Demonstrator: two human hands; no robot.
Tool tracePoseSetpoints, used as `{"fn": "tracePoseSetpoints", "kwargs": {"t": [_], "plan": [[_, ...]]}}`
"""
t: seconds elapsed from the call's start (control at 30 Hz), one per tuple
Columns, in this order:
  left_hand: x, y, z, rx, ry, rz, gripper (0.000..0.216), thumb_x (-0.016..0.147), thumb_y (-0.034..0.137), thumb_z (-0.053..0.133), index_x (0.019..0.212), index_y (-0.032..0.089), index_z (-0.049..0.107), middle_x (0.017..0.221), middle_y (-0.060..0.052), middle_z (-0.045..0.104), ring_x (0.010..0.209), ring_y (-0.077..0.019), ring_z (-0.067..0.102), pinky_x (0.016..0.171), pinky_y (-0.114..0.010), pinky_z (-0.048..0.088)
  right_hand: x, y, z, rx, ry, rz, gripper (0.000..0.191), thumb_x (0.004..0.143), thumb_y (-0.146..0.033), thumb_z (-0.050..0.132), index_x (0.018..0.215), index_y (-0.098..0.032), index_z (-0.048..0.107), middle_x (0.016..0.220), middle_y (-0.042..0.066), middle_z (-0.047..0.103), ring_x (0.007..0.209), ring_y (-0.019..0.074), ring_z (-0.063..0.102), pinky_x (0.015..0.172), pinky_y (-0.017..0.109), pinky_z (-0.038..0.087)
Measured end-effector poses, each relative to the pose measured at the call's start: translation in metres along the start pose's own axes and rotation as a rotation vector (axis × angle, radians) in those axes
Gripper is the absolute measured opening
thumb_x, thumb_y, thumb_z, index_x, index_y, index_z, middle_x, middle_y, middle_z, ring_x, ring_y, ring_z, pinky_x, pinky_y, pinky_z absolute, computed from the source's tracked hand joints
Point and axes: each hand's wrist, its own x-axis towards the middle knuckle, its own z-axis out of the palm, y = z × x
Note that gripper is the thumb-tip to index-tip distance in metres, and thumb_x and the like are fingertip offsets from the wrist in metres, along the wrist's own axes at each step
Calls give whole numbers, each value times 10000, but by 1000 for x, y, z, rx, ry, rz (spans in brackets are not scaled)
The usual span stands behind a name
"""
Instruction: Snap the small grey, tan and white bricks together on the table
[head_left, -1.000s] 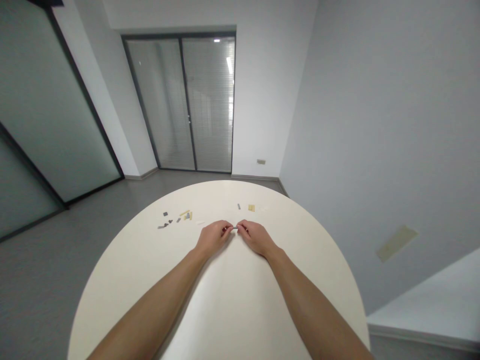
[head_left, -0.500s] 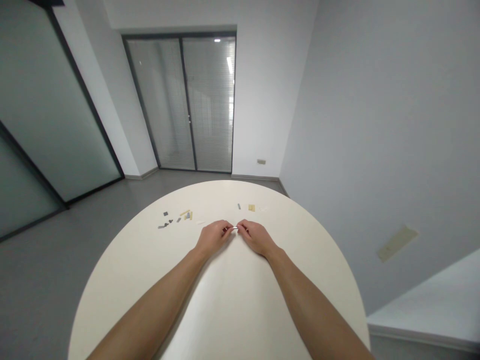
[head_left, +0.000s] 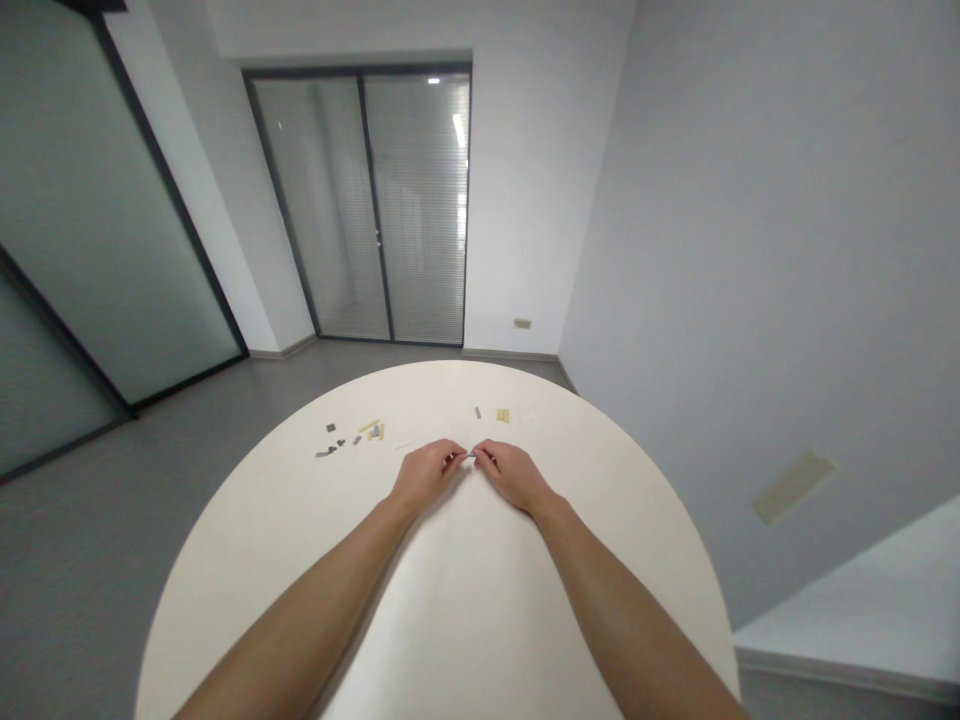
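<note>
Small grey piece (head_left: 470, 456) pinched at both ends between fingertips of left hand (head_left: 425, 474) and right hand (head_left: 510, 474), just above round table (head_left: 465, 600), toward far edge. Loose bits (head_left: 352, 437) near far-left edge. Risk: tip-only hold on tiny piece; uneven squeeze could flick it away.

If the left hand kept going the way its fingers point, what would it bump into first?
The small grey piece. The left hand seems to pinch one end of it, and the right hand holds the other end, so that hand would come next. The piece is too tiny to tell more.
</note>
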Motion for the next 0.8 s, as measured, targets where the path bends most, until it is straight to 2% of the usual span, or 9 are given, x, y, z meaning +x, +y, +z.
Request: {"fn": "tracePoseSetpoints", "kwargs": {"t": [0.4, 0.8], "plan": [[-1, 8, -5, -7, -19, -68, 283, 958, 384, 457, 1004, 251, 703, 984, -18, 736, 842, -166, 644, 751, -269, 457, 0, 1, 1, 6, 0, 2, 265, 1011, -324, 423, 982, -201, 655, 918, 42, 700, 848, 156, 623, 795, 268, 426], [-1, 6, -4, -18, -4, -64, 279, 961, 381, 450, 1016, 255, 694, 989, -10, 734, 839, -164, 647, 741, -265, 445, 0, 0, 0, 7, 1, -12, 242, 1008, -311, 438, 1000, -199, 653, 942, 44, 705, 859, 154, 630, 799, 263, 429]]}}
